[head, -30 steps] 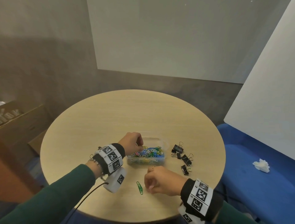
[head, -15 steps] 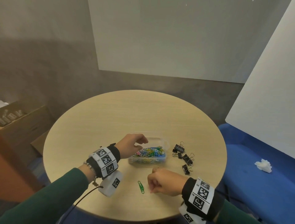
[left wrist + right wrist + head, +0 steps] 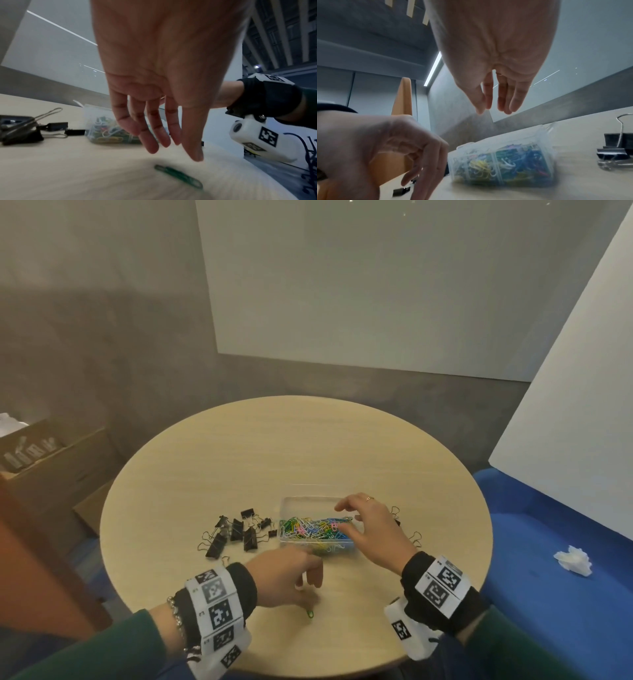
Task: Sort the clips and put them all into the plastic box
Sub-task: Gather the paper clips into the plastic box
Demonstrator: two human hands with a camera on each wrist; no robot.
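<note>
A clear plastic box (image 3: 308, 498) full of coloured paper clips (image 3: 313, 529) sits on the round wooden table (image 3: 274, 446). My right hand (image 3: 342, 517) hovers over the box's right end with fingers straight and empty; its fingertips (image 3: 493, 108) hang apart. My left hand (image 3: 306, 594) reaches down with relaxed fingers (image 3: 171, 146) just above a lone green paper clip (image 3: 178, 177), holding nothing. The same green paper clip (image 3: 310, 614) peeks out under that hand near the table's front edge. A heap of black binder clips (image 3: 236, 534) lies left of the box.
More binder clips (image 3: 416, 537) lie right of the box, partly hidden by my right hand. A cardboard box (image 3: 41, 460) stands on the floor at left. At right, a blue seat (image 3: 548, 594) carries a crumpled white tissue (image 3: 573, 559).
My left hand has left the box and come down over the green paper clip. My right hand has opened and moved from beside that clip up over the box.
</note>
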